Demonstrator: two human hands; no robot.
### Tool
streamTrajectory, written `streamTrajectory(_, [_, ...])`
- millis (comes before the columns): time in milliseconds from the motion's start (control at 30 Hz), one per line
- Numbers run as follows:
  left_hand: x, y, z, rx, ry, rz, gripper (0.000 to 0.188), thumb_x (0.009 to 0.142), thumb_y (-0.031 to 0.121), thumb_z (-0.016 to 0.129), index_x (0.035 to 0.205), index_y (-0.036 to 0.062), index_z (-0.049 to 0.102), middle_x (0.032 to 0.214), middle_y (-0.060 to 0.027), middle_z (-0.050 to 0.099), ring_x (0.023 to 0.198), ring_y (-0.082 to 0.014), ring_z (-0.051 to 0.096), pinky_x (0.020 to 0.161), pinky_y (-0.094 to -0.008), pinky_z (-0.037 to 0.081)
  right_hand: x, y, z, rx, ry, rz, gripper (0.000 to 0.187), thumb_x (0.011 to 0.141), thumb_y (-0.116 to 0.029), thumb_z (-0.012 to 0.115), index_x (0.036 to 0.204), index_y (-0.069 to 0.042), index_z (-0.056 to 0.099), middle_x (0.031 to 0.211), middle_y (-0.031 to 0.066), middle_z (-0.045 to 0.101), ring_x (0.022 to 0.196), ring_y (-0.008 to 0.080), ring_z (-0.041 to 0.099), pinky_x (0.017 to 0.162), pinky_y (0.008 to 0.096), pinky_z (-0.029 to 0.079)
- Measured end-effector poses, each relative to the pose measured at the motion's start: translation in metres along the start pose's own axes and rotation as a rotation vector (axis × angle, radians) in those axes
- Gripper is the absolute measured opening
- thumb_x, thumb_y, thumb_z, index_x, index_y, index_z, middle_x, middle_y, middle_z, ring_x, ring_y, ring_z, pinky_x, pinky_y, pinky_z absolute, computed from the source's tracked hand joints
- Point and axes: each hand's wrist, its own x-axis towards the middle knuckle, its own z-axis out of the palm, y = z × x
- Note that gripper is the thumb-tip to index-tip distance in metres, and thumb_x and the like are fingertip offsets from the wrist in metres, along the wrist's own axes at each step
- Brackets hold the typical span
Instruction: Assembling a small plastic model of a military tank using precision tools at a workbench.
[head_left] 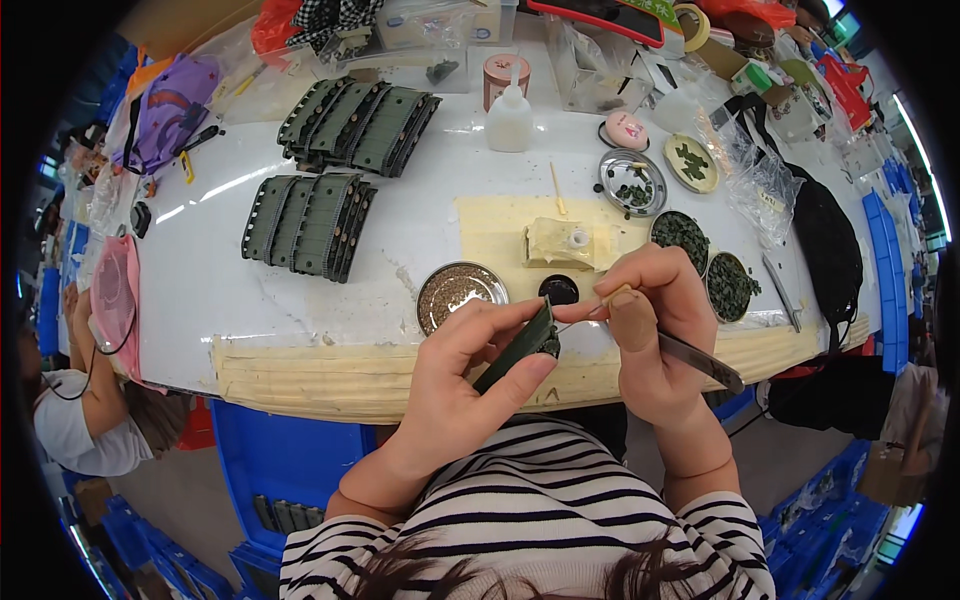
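Observation:
My left hand point(455, 372) grips a dark green curved part point(520, 352) tilted upward, fingers on its far side and thumb on its near side. In my right hand point(672, 315), thumb and forefinger pinch a thin stick point(612, 295) whose tip reaches the part's upper end. Metal tweezers point(705, 364) also lie in the right palm, pointing away to the right. A tan wrap covers the right thumb. Just beyond the hands sit a small round pot of black stuff point(559, 290) and a round dish point(424, 300) of tiny brass-coloured pieces.
Behind the pot stands a block wrapped in tape point(545, 250). Two stacks of green curved parts point(360, 125) lie at left. Dishes of small green pieces point(732, 287), a metal tool point(782, 290) and a black bag point(822, 250) are rightward. A white squeeze bottle point(510, 120) stands farther back.

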Motion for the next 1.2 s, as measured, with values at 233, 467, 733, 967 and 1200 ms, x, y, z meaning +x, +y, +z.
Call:
streamTrajectory(233, [0.0,0.0,0.001,-0.006,0.008,0.003,0.039,0.083,0.011,0.069,0.119,-0.0019,0.058,0.091,-0.0061,0.056,0.083,-0.0119,0.055,0.073,-0.0233,0.045,0.0,0.001,-0.002,0.021,-0.016,-0.031,0.011,0.095,-0.006,0.052,0.1,0.005,0.051,0.087,0.0091,0.06,0.081,0.0124,0.065,0.072,0.0224,0.052])
streamTrajectory(467, [0.0,0.0,0.0,-0.005,0.001,0.019,0.039,0.084,0.011,0.068,0.119,-0.002,0.058,0.092,-0.0062,0.056,0.082,-0.0119,0.055,0.073,-0.0233,0.045,0.0,0.001,-0.003,0.014,-0.024,-0.032,0.011,0.094,-0.005,0.052,0.099,0.005,0.051,0.087,0.0094,0.06,0.082,0.0127,0.065,0.073,0.0226,0.052])
streamTrajectory(733, [-0.001,-0.002,-0.002,-0.122,-0.08,-0.026,0.041,0.091,0.014,0.059,0.128,-0.0019,0.051,0.1,-0.0072,0.055,0.091,-0.0125,0.054,0.081,-0.0244,0.043,0.003,0.006,-0.006,0.194,0.147,-0.024,0.016,0.096,-0.011,0.051,0.101,0.004,0.05,0.084,0.0046,0.056,0.073,0.0101,0.062,0.067,0.0213,0.051])
streamTrajectory(967, [-0.005,-0.009,0.007,-0.615,-0.156,-0.198,0.059,0.099,0.037,0.038,0.136,-0.0089,0.034,0.126,-0.0234,0.051,0.109,-0.0315,0.057,0.094,-0.0414,0.045,0.028,0.017,-0.017,-0.711,0.259,-0.249,0.005,0.085,-0.002,0.064,0.09,-0.002,0.061,0.079,0.0054,0.058,0.06,0.0111,0.055,0.051,0.024,0.044])
streamTrajectory(1200, [-0.005,-0.007,0.005,-0.745,-0.179,-0.277,0.067,0.097,0.044,0.032,0.135,-0.0106,0.033,0.118,-0.0252,0.053,0.104,-0.0347,0.059,0.094,-0.0447,0.044,0.028,0.034,-0.018,-0.763,0.188,-0.149,0.009,0.081,-0.005,0.066,0.088,-0.005,0.061,0.08,0.0071,0.056,0.057,0.0224,0.055,0.049,0.0309,0.044])
